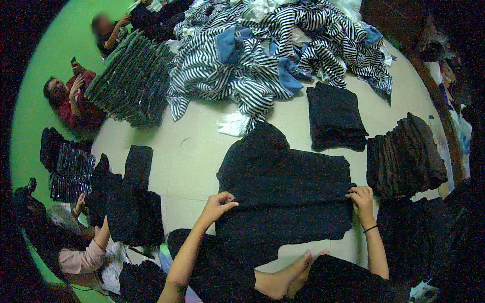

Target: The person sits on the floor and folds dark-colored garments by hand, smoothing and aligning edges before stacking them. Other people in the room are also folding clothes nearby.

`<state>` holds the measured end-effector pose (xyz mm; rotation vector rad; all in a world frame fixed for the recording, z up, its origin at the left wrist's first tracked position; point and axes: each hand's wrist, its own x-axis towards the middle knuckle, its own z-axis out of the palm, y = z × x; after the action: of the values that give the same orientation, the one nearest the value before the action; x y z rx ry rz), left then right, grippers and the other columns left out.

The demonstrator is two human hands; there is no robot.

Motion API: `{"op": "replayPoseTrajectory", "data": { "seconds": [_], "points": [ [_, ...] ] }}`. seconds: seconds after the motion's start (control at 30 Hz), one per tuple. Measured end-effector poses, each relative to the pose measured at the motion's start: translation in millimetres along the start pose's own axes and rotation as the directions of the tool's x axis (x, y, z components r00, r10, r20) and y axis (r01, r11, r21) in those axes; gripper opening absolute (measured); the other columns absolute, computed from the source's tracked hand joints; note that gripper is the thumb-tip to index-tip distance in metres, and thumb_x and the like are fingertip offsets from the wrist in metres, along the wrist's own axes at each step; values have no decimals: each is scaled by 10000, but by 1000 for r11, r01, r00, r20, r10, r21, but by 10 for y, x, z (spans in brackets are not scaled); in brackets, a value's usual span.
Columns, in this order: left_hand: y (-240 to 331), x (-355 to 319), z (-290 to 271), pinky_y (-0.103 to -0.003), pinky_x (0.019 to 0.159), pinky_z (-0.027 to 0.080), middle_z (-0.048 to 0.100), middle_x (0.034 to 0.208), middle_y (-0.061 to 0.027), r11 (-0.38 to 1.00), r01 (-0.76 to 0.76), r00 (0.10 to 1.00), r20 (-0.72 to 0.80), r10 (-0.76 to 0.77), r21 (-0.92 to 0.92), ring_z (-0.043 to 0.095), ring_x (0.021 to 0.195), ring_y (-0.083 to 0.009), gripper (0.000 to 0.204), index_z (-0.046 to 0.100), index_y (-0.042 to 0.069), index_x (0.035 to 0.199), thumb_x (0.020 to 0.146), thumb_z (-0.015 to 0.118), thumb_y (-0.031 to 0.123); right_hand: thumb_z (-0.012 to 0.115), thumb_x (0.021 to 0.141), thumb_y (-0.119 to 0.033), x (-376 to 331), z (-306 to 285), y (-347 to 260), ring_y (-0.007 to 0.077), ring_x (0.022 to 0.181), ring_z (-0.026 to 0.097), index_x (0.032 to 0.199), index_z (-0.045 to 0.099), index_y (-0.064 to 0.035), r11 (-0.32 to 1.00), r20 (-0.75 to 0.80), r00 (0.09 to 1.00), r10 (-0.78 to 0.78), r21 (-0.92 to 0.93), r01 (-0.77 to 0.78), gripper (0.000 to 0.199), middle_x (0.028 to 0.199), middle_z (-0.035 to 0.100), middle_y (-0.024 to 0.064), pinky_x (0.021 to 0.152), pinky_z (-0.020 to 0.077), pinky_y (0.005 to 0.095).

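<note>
A black garment (288, 187) lies spread on the floor in front of me, with a rounded, hood-like part at its far left. My left hand (220, 204) pinches the cloth at its left side. At the right edge, the fingers of my right hand (361, 201) are closed on the same cloth. A crease runs across the garment between both hands. My bare foot (283, 275) and black-clad legs are close to its near edge.
A folded black stack (336, 116) and a row of folded dark clothes (406, 156) stand on the right. Striped garments (242, 60) are heaped at the back. Packed clothes (134, 81) stand far left. Several people sit along the left; one pink sleeve (83, 257) is beside black clothes (134, 214).
</note>
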<state>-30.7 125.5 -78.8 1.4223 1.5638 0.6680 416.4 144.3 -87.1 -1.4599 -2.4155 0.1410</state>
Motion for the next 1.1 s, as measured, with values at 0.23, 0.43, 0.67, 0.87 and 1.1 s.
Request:
{"op": "replayPoseTrajectory", "data": {
  "seconds": [0.23,0.43,0.67,0.87,1.1],
  "points": [
    [-182,96,9,-332,795,390,532,989,-102,916,-231,940,-166,297,328,505,912,-216,308,522,73,1012,748,588,217,535,687,-119,-28,-60,-158,248,1064,418,1027,536,-114,990,112,984,137,1,-138,341,1121,486,63,916,294,399],
    [-385,425,-52,-447,966,242,237,1338,-97,446,-207,944,59,323,871,296,1183,-325,473,285,195,1278,833,427,268,497,779,-215,-24,123,-327,283,1226,227,1244,354,-114,993,300,948,103,-83,-81,497,1321,279,105,985,198,422],
    [-166,68,-195,-358,773,385,491,1071,-117,818,-93,985,-67,158,567,484,910,-275,307,519,106,1020,743,584,222,558,743,-223,-177,57,-309,254,1005,439,1009,521,-94,997,237,971,42,53,-56,298,1042,502,81,875,307,389],
    [-99,-377,-249,-305,661,410,560,816,-106,945,-1,952,290,-99,326,524,742,-221,217,562,13,806,718,616,204,572,725,-180,-244,-63,-312,250,864,487,878,554,-86,979,213,975,65,175,-103,180,881,536,78,797,337,356],
    [-220,-198,-25,-341,679,407,546,794,-127,905,-185,970,-75,230,384,517,777,-279,141,523,3,781,756,554,139,559,726,-108,-168,59,-227,272,832,501,822,554,-65,913,153,952,263,281,-297,105,853,537,92,771,363,351]
  ]
}}
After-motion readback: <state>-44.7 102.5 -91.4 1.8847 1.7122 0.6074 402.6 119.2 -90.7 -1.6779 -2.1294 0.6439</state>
